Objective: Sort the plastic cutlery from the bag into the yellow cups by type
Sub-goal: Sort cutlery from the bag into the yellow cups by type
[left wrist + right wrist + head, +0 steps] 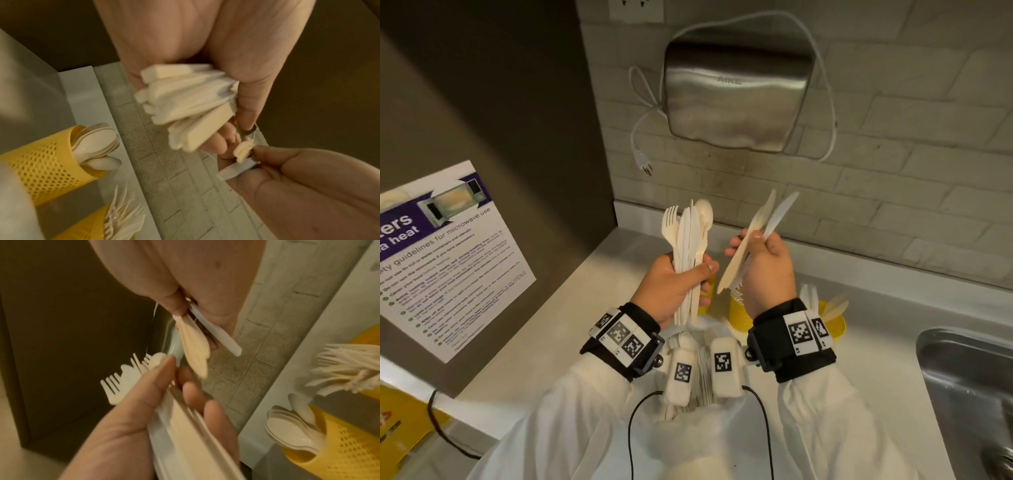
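Observation:
My left hand (681, 281) grips an upright bundle of mixed white cutlery (688, 246) with forks, knives and spoons; its handle ends (185, 105) show in the left wrist view. Beside it, my right hand (767, 263) pinches two plastic knives (763, 226), one cream and one white (193, 344), blades pointing up and right. Yellow perforated cups stand on the counter below the hands. One cup (41, 162) holds spoons and another (739, 315) holds forks (339, 369). A third cup (832, 322) stands further right. The white bag (709, 329) lies under my wrists, mostly hidden.
A steel sink (969, 377) lies at the right of the white counter (592, 308). A metal hand dryer (736, 92) hangs on the brick wall, its plug (643, 161) dangling. A microwave guidelines poster (448, 260) is on the dark panel at the left.

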